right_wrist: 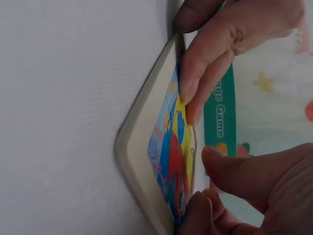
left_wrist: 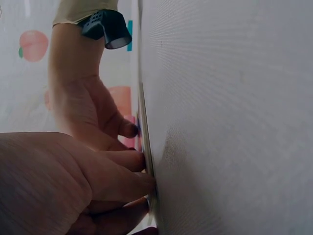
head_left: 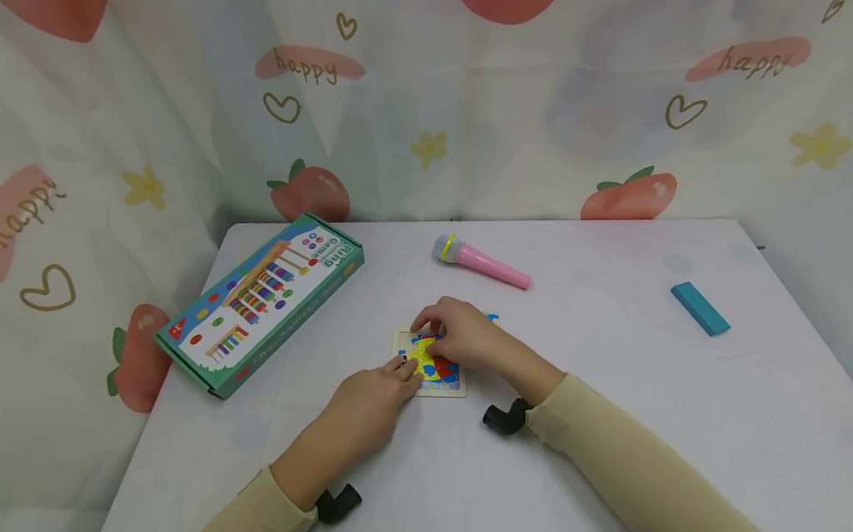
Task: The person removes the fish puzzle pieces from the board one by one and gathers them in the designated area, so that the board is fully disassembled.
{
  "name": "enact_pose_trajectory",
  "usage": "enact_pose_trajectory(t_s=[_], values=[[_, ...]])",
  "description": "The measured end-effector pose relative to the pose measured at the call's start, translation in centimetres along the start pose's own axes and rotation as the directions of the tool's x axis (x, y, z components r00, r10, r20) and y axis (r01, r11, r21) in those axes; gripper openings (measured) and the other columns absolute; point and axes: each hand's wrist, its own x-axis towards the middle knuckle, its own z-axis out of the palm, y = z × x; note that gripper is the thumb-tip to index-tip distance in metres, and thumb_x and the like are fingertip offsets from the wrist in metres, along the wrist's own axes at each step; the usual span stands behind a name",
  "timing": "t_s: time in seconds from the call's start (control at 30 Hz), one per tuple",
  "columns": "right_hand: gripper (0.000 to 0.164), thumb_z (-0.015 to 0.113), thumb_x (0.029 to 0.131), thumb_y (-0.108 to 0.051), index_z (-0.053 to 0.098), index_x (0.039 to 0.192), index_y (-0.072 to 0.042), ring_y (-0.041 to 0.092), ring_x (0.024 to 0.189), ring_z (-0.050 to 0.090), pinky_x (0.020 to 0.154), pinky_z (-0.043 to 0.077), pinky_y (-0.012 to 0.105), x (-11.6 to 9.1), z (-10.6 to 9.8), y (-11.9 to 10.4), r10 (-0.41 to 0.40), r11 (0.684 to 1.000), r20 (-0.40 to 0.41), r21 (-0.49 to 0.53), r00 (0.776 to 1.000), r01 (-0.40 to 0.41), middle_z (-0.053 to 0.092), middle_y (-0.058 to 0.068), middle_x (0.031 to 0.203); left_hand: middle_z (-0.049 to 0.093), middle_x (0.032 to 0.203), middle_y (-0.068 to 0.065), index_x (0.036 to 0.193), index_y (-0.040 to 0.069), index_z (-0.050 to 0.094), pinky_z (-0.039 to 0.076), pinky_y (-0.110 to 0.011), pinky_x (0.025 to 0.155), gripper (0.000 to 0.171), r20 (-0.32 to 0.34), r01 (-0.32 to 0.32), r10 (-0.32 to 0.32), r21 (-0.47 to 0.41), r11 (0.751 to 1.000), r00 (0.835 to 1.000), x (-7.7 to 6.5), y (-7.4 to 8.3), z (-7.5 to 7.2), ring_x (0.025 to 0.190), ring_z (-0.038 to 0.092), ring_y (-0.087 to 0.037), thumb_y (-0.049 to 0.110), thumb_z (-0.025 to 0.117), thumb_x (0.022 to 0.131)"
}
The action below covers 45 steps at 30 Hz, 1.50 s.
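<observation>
A small jigsaw board (head_left: 442,392) with a pale frame and a yellow, red and blue picture lies flat at the table's middle. My left hand (head_left: 370,406) rests at its left side, fingers fairly straight on the picture and thumb by the frame's edge. Over the upper right part arches my right hand (head_left: 465,335), fingertips close to the picture; the right wrist view shows a gap between its thumb and fingers. The palm and fingers cover part of the board (right_wrist: 139,147). A small blue piece (head_left: 492,317) peeks out beyond the right hand.
A green Ring Game box (head_left: 264,304) lies at the left back. Behind the board is a pink toy microphone (head_left: 482,263) with a grey head. Toward the right edge of the white table (head_left: 621,443) sits a teal block (head_left: 701,309). A printed curtain (head_left: 521,125) hangs behind.
</observation>
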Motion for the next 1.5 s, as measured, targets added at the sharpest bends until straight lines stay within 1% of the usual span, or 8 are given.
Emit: enact_pose_trajectory(t_s=[0.2,0.3,0.53,0.7,0.97,1.1,1.33,1.5], values=[[0.03,0.083,0.094,-0.016,0.079,0.123,-0.024,0.021,0.099,0.061,0.092,0.056,0.039,0.2,0.2,-0.3,0.012,0.996,0.031,-0.085,0.999,-0.009,0.066,0.005,0.11,0.059,0.161,-0.001,0.149,0.018,0.066,0.057,-0.046,0.111,0.053,-0.017,-0.006,0.006,0.002,1.0,1.0,0.0,0.0,0.1,0.153,0.053,-0.023,0.013,0.077,0.098],[0.029,0.084,0.093,-0.016,0.079,0.121,-0.023,0.021,0.099,0.061,0.092,0.056,0.039,0.1,0.2,-0.4,0.02,0.995,0.026,-0.096,0.999,-0.017,0.065,0.005,0.11,0.059,0.161,-0.001,0.149,0.018,0.066,0.059,-0.046,0.109,0.054,-0.018,-0.006,0.006,0.011,1.0,1.0,0.1,0.1,0.1,0.153,0.053,-0.023,0.014,0.079,0.097],[0.027,0.083,0.093,-0.014,0.075,0.117,-0.023,0.022,0.095,0.06,0.083,0.056,0.036,-0.1,0.6,-0.5,0.02,0.993,0.013,-0.114,1.0,-0.019,0.061,0.006,0.11,0.06,0.16,-0.001,0.149,0.018,0.067,0.06,-0.045,0.107,0.055,-0.03,-0.01,0.011,0.024,1.0,1.0,0.1,0.2,0.3,0.152,0.054,-0.022,0.014,0.08,0.096],[0.028,0.081,0.093,-0.013,0.073,0.118,-0.024,0.024,0.096,0.062,0.084,0.059,0.038,-0.2,0.7,-0.6,0.028,0.993,0.008,-0.117,1.0,-0.027,0.06,0.008,0.114,0.06,0.16,-0.002,0.148,0.017,0.067,0.06,-0.045,0.106,0.052,-0.039,-0.015,0.016,0.023,1.0,0.999,0.1,0.2,0.3,0.152,0.055,-0.023,0.011,0.077,0.097],[0.03,0.08,0.094,-0.012,0.07,0.118,-0.027,0.025,0.102,0.063,0.087,0.06,0.039,-0.1,0.8,-0.1,0.014,0.996,0.005,-0.084,1.0,-0.014,0.059,0.008,0.119,0.06,0.16,-0.003,0.148,0.016,0.067,0.06,-0.047,0.106,0.052,-0.037,-0.011,0.012,0.011,1.0,0.999,0.0,0.2,0.2,0.152,0.054,-0.024,0.009,0.076,0.098],[0.026,0.079,0.096,-0.011,0.071,0.117,-0.026,0.024,0.106,0.063,0.092,0.059,0.04,-0.1,0.6,0.1,-0.004,0.999,0.013,-0.043,1.0,0.005,0.062,0.008,0.121,0.06,0.161,-0.003,0.148,0.016,0.067,0.06,-0.046,0.107,0.052,-0.033,-0.004,0.004,0.006,1.0,0.999,-0.1,0.3,0.1,0.152,0.054,-0.024,0.009,0.076,0.098],[0.026,0.077,0.099,-0.011,0.073,0.124,-0.018,0.021,0.099,0.06,0.091,0.057,0.036,-0.1,0.5,0.3,0.006,1.0,-0.015,0.021,1.0,-0.006,0.065,0.007,0.116,0.059,0.161,-0.003,0.149,0.016,0.067,0.059,-0.047,0.108,0.052,-0.024,0.004,-0.005,-0.001,1.0,1.0,-0.1,0.3,0.1,0.152,0.054,-0.025,0.01,0.076,0.098],[0.022,0.076,0.1,-0.01,0.075,0.12,-0.018,0.021,0.096,0.059,0.089,0.055,0.035,-0.1,0.8,0.5,0.024,0.999,-0.047,0.049,0.999,-0.022,0.065,0.006,0.112,0.059,0.161,-0.003,0.149,0.016,0.067,0.059,-0.046,0.109,0.052,-0.018,0.005,-0.004,0.004,1.0,1.0,-0.1,0.3,0.2,0.153,0.053,-0.024,0.012,0.077,0.098]])
